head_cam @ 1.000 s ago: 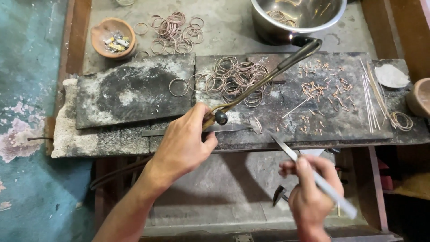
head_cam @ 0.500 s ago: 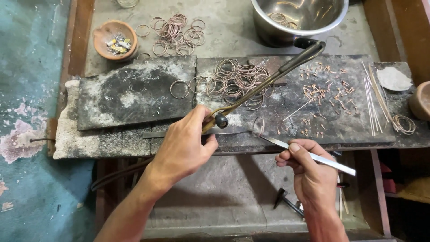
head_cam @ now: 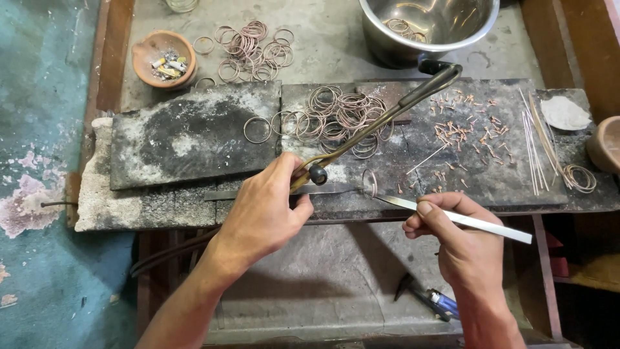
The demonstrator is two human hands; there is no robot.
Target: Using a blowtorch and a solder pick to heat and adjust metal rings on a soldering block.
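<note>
Head view. A long brass-coloured blowtorch with a dark nozzle (head_cam: 381, 123) is being gripped at its rear bend by the left hand (head_cam: 268, 210), the fingers being closed around the tube beside a small black valve knob; the nozzle is being aimed away from the body, toward the round steel bowl (head_cam: 429, 29), presumably so that any flame is being kept clear of both hands. Slim steel tweezers (head_cam: 452, 216) are being pinched between thumb and fingers of the right hand (head_cam: 462, 249), the fingers being clamped on the shaft, and the tips are being held at a single thin copper-coloured wire ring (head_cam: 369, 183). This ring is being stood on edge at the front of the dark, scorched soldering slab (head_cam: 194, 139), apart from the loose heap of similar rings (head_cam: 339, 116); whether it is being actually gripped by the tips cannot be told. The ring is being shown as fine, pale pink-brown and round. Short copper-coloured wire pieces (head_cam: 465, 129) and straight thin rods (head_cam: 536, 145) are being kept to the right, within reach. A small clay dish of scraps (head_cam: 165, 58) is being kept at the far left.
</note>
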